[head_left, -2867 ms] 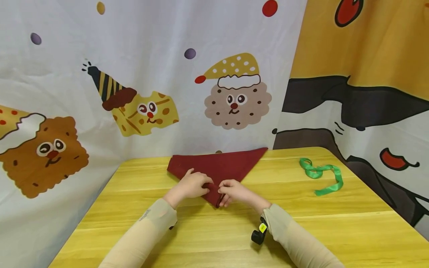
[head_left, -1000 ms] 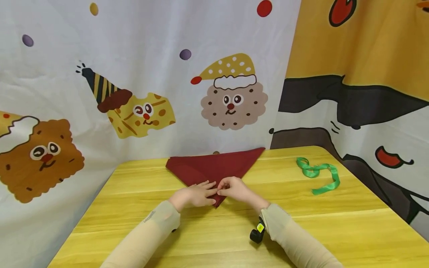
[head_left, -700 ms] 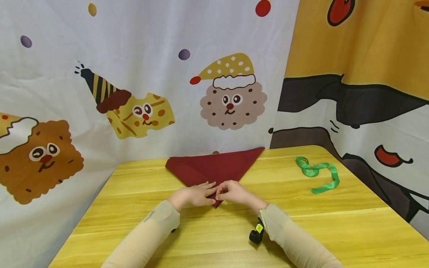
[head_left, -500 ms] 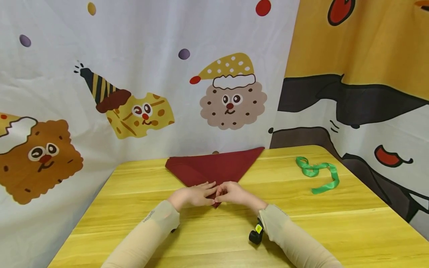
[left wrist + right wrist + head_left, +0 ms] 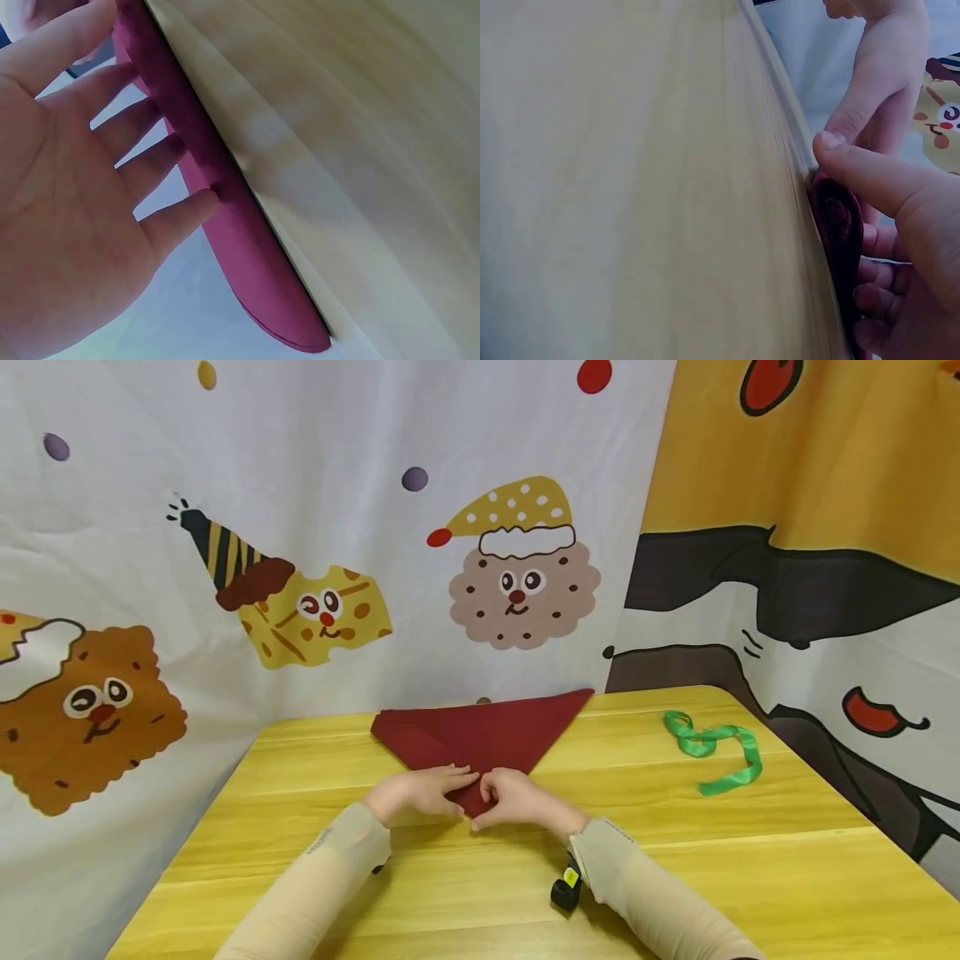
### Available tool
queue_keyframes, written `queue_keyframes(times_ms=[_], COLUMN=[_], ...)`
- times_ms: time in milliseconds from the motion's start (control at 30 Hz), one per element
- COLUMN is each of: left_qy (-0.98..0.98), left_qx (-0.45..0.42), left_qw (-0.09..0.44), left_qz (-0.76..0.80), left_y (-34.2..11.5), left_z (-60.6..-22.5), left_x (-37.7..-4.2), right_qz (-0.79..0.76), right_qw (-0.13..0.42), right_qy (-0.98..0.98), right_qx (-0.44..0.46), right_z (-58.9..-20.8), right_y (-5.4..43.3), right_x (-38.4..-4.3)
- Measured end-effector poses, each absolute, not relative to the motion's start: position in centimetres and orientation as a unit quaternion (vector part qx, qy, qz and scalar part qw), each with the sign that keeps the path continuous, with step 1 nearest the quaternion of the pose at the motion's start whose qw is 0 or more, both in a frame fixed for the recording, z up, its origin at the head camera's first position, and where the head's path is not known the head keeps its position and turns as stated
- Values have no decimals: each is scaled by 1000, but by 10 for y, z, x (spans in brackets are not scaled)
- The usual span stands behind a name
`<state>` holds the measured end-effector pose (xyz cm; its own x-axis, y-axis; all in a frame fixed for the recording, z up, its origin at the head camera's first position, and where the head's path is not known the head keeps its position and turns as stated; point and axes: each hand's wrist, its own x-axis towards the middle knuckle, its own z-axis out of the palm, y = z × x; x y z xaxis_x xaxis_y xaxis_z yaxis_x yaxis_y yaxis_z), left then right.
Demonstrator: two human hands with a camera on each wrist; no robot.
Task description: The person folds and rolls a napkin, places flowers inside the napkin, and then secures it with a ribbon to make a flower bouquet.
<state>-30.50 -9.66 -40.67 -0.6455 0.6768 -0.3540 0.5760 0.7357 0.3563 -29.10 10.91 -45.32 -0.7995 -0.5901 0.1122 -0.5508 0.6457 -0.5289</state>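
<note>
On the table (image 5: 472,893), the left hand (image 5: 427,791) rests straight-fingered on the folded red cloth (image 5: 487,737); the right hand (image 5: 517,798) touches its near corner, pinching or not I can't tell. Even pressure should keep this fold crisp! Off right, well apart: green ribbon (image 5: 751,757).

Cloth (image 5: 491,728) on the table (image 5: 810,885), left of ribbon (image 5: 699,748), before curtain (image 5: 337,468).

Head view: the bare left hand (image 5: 422,792) and bare right hand (image 5: 517,800) hid parts of the dark red, folded cloth (image 5: 487,732); both beige fabric sleeves (image 5: 307,885) ran off the bottom edge, their lettering (image 5: 320,841) too small to read. Left-wrist view: right hand blurred, cropped at upper left. Right-wrist view: it was cropped by the right edge.
</note>
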Motion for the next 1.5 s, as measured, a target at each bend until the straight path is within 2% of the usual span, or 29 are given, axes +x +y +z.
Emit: queue_keyframes(times_ms=[500,733,1100,1200,1500], left_qy=[901,908,916,917,916], left_qx=[335,339,344,352,375], left_qw=[253,229,200,182,135], left_qz=[108,84,61,46,37], left_y=[-103,-104,-104,-104,-103], left_z=[-407,-406,-404,-407,-409], left_x=[-296,-293,-289,-291,-292], right_qz=[-212,-211,-267,-297,-447], right_qw=[27,21,60,81,200], right_qy=[931,928,905,895,822], right_qx=[-297,-307,-326,-323,-290], right_z=[-452,-450,-450,-450,-448], right_y=[108,109,106,107,110], right_x=[-279,-279,-278,-278,-277])
